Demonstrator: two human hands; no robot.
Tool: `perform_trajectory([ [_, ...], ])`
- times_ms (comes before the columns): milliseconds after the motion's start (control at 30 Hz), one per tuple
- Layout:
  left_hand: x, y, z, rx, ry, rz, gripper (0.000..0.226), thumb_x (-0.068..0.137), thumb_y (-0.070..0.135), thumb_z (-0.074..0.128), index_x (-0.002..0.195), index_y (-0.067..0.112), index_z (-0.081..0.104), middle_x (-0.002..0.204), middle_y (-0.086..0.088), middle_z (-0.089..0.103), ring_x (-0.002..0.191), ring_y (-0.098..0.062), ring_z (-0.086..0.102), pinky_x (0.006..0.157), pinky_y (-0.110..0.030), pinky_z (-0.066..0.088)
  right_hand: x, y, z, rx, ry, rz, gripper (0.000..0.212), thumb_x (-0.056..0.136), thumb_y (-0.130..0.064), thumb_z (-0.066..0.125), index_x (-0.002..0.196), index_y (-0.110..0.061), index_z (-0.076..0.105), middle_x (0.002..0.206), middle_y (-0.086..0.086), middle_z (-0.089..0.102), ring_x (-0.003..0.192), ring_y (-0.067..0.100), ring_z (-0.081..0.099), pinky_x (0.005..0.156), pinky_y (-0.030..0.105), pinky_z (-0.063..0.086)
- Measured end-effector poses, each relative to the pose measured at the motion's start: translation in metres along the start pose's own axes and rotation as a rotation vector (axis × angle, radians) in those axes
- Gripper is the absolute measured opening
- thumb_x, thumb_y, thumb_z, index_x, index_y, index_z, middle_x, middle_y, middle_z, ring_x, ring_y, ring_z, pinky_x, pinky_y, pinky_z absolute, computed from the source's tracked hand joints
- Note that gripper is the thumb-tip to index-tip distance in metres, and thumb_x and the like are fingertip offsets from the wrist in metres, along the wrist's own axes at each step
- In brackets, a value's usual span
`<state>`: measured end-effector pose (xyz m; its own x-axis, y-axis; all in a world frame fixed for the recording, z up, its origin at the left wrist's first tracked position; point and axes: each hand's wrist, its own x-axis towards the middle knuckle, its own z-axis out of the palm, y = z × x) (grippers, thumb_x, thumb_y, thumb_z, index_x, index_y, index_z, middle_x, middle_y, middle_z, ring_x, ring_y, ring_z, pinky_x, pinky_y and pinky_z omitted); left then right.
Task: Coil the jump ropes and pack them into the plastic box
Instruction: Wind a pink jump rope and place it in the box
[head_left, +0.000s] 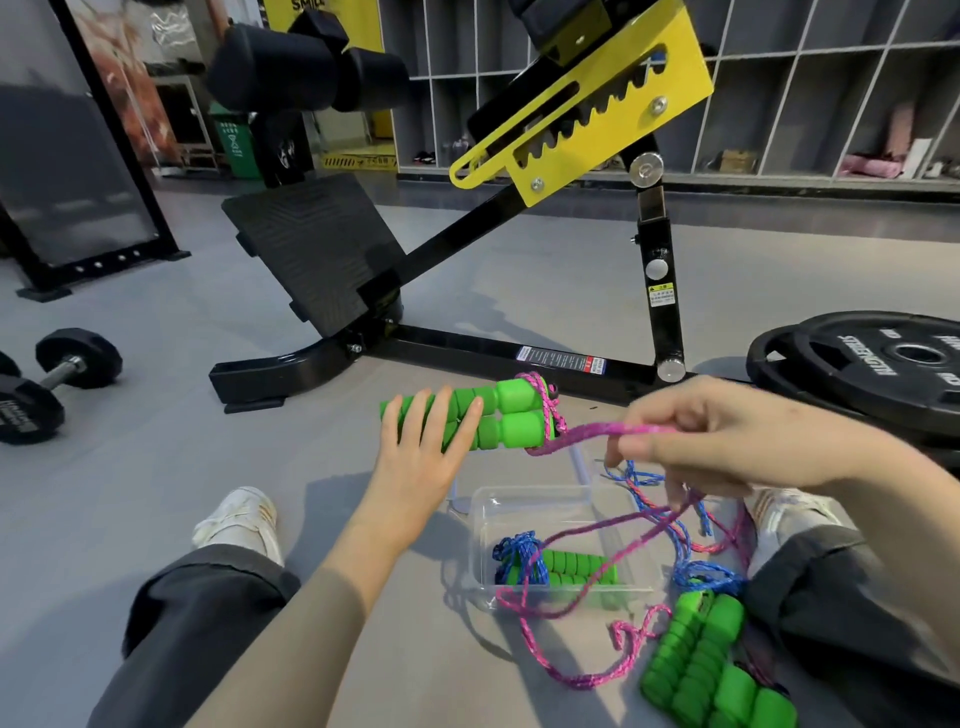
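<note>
Left hand: the left hand (423, 452) is being laid over a pair of green ribbed foam handles (501, 421), just beyond the far rim of the clear rectangular plastic box (519, 492). The fingers are lying across the foam and the thumb is hidden, so a hold from beneath is being judged, not seen.
Right hand: the right hand (727, 436) is being kept above the box's far right corner, thumb and fingers pinching a pink braided cord (597, 432).
Cord's path: the pink cord is being led from the handle ends to the pinch. From there it is trailing slack across the box and onto the grey floor (260, 441) on the box's near side.
Inside the box: a blue braided rope (519, 551), coiled on its own green handles, is lying packed.
Right of the box: another pair of green foam handles (711, 670) with loose blue cord is waiting on the floor.
Handling: the cord is being judged light and limp, its braid giving grip. The foam is being judged soft and squashable.
Where to hold: the paired handles are best being kept together as a core, with the cord pinched close to them under slight tension.
Risk: the slack pink cord is crossing the loose blue cord, so snagging is being judged likely.
</note>
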<state>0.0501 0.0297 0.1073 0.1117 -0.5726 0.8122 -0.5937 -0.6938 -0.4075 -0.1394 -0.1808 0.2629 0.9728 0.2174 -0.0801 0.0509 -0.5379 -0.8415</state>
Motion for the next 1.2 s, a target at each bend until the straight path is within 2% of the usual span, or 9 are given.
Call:
perform_trajectory([
  [167, 0.003, 0.003, -0.017, -0.060, -0.015, 0.129, 0.062, 0.075, -0.007, 0.029, 0.133, 0.007, 0.044, 0.122, -0.023, 0.043, 0.108, -0.040, 0.045, 0.092, -0.057, 0.041, 0.009, 0.006, -0.006, 0.082, 0.338, -0.154, 0.030, 0.081, -0.038, 0.052, 0.075, -0.016, 0.071, 0.049, 0.003, 0.032, 0.046, 0.013, 0.032, 0.045, 0.014, 0.029],
  [233, 0.004, 0.007, -0.022, -0.090, -0.002, 0.175, 0.056, 0.088, -0.013, 0.020, 0.135, 0.008, 0.043, 0.123, -0.023, 0.043, 0.109, -0.039, 0.047, 0.091, -0.057, 0.044, 0.018, 0.017, -0.006, 0.158, 0.390, -0.168, 0.031, 0.084, -0.039, 0.053, 0.072, -0.015, 0.069, 0.049, 0.001, 0.029, 0.046, 0.012, 0.027, 0.046, 0.016, 0.028],
  [367, 0.001, 0.015, -0.027, -0.145, 0.011, 0.285, 0.049, 0.092, -0.006, 0.035, 0.139, 0.009, 0.039, 0.128, -0.023, 0.041, 0.115, -0.039, 0.045, 0.097, -0.056, 0.039, 0.032, 0.044, -0.006, 0.179, 0.498, -0.171, 0.038, 0.086, -0.048, 0.058, 0.073, -0.013, 0.064, 0.049, -0.004, 0.028, 0.045, 0.010, 0.023, 0.045, 0.016, 0.026],
  [500, 0.009, 0.018, -0.033, -0.202, 0.062, 0.264, 0.046, 0.095, -0.004, 0.035, 0.140, 0.008, 0.036, 0.129, -0.023, 0.039, 0.117, -0.038, 0.044, 0.099, -0.056, 0.037, 0.037, 0.067, -0.005, 0.329, 0.600, -0.098, 0.031, 0.085, -0.037, 0.050, 0.076, -0.008, 0.059, 0.048, -0.008, 0.027, 0.044, 0.007, 0.021, 0.044, 0.016, 0.025],
  [667, 0.018, 0.025, -0.034, -0.227, 0.131, 0.228, 0.046, 0.097, -0.003, 0.035, 0.141, 0.008, 0.031, 0.129, -0.021, 0.040, 0.118, -0.037, 0.045, 0.101, -0.055, 0.037, 0.040, 0.091, 0.010, 0.534, 0.639, 0.014, 0.016, 0.084, -0.027, 0.058, 0.076, -0.013, 0.058, 0.051, -0.003, 0.032, 0.045, 0.008, 0.027, 0.042, 0.017, 0.025],
  [800, 0.025, 0.029, -0.034, -0.217, 0.177, 0.160, 0.041, 0.097, -0.004, 0.035, 0.134, 0.009, 0.043, 0.127, -0.021, 0.042, 0.117, -0.036, 0.046, 0.098, -0.055, 0.040, 0.049, 0.116, 0.036, 0.617, 0.596, 0.109, 0.011, 0.085, -0.009, 0.059, 0.091, -0.001, 0.063, 0.071, 0.021, 0.052, 0.059, 0.027, 0.045, 0.054, 0.026, 0.038],
  [900, 0.028, 0.025, -0.030, -0.181, 0.206, 0.087, 0.043, 0.092, -0.006, 0.042, 0.133, 0.009, 0.045, 0.127, -0.021, 0.042, 0.116, -0.036, 0.047, 0.099, -0.055, 0.040, 0.053, 0.119, 0.053, 0.677, 0.601, 0.116, 0.036, 0.097, -0.005, 0.042, 0.062, -0.010, 0.050, 0.051, 0.004, 0.040, 0.044, 0.012, 0.029, 0.047, 0.019, 0.028],
  [1000, 0.029, 0.017, -0.026, -0.133, 0.202, 0.014, 0.044, 0.091, -0.005, 0.047, 0.133, 0.009, 0.045, 0.128, -0.022, 0.042, 0.115, -0.037, 0.047, 0.098, -0.054, 0.040, 0.055, 0.104, 0.069, 0.626, 0.613, 0.064, 0.034, 0.100, -0.015, 0.035, 0.070, -0.005, 0.047, 0.044, -0.003, 0.027, 0.039, 0.008, 0.017, 0.042, 0.017, 0.020],
  [1200, 0.022, 0.007, -0.022, -0.076, 0.121, -0.060, 0.043, 0.094, -0.010, 0.032, 0.132, 0.006, 0.045, 0.126, -0.024, 0.044, 0.111, -0.039, 0.049, 0.092, -0.055, 0.044, 0.055, 0.088, 0.091, 0.412, 0.557, 0.040, 0.033, 0.101, -0.024, 0.035, 0.082, -0.010, 0.058, 0.046, -0.005, 0.031, 0.042, 0.012, 0.024, 0.041, 0.022, 0.024],
])
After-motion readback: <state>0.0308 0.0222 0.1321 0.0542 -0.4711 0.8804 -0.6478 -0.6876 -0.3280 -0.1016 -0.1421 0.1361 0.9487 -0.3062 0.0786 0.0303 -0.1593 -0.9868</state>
